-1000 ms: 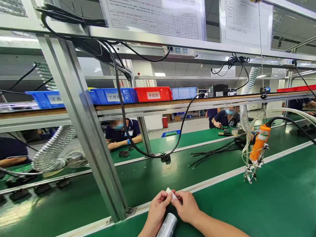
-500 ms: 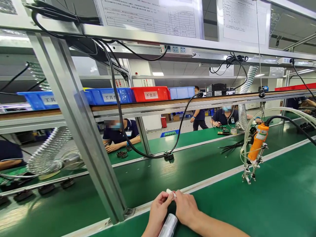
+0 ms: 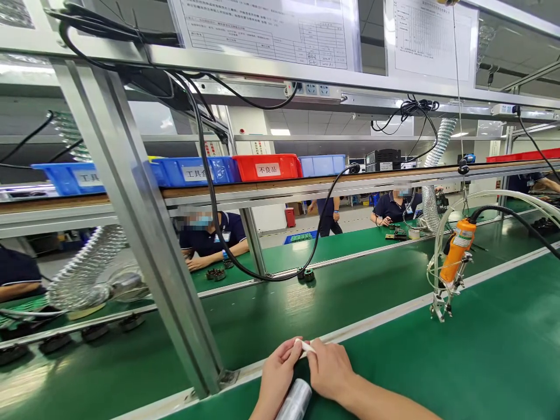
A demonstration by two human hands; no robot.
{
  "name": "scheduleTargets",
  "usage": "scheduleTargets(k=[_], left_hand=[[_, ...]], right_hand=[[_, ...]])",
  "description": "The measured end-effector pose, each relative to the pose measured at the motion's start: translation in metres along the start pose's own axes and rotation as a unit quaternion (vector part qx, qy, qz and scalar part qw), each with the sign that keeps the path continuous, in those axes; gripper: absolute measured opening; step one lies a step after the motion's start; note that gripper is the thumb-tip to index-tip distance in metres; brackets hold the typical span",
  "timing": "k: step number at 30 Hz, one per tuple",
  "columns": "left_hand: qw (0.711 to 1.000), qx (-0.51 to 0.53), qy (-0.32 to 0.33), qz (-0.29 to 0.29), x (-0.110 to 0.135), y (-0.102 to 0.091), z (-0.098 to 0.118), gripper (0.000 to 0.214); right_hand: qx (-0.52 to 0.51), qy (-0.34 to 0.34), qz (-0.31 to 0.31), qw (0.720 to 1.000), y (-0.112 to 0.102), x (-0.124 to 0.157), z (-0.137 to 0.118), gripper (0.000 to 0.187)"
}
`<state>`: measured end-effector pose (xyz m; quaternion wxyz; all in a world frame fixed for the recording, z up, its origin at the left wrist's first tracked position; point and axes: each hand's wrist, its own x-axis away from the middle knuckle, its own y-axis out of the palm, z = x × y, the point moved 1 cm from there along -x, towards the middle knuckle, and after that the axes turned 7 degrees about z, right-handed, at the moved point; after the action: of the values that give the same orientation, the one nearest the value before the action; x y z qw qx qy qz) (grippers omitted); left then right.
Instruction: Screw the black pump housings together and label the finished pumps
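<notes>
At the bottom centre my left hand (image 3: 276, 376) and my right hand (image 3: 329, 368) meet fingertip to fingertip, both pinched on a small white piece (image 3: 305, 346). A clear, shiny roll (image 3: 295, 400) lies on the green mat (image 3: 481, 361) just below my hands, against my left wrist. What the white piece is stays unclear; only its tip shows between the fingers.
A slanted metal frame post (image 3: 144, 233) rises at left. An orange hanging power driver (image 3: 454, 259) with hoses dangles at right. The green conveyor belt (image 3: 284, 309) carries small black parts. Seated workers sit across the line under blue and red bins (image 3: 266, 167).
My hands stay pinched on the white piece, shifted only slightly. The black parts on the belt have moved rightward, and a person in the background has walked left.
</notes>
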<state>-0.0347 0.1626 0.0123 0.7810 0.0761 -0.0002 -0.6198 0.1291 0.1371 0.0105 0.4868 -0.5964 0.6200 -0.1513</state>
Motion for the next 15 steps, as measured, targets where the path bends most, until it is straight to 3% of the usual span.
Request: scheduleTargets(k=[7, 15], left_hand=[[0.999, -0.017, 0.031, 0.025, 0.001, 0.0, 0.002, 0.071], [0.992, -0.088, 0.088, -0.003, 0.0, 0.001, 0.003, 0.074]], right_hand=[[0.02, 0.027, 0.013, 0.999, 0.006, -0.004, 0.002, 0.027], [0.061, -0.011, -0.023, 0.998, 0.012, -0.007, 0.004, 0.026]])
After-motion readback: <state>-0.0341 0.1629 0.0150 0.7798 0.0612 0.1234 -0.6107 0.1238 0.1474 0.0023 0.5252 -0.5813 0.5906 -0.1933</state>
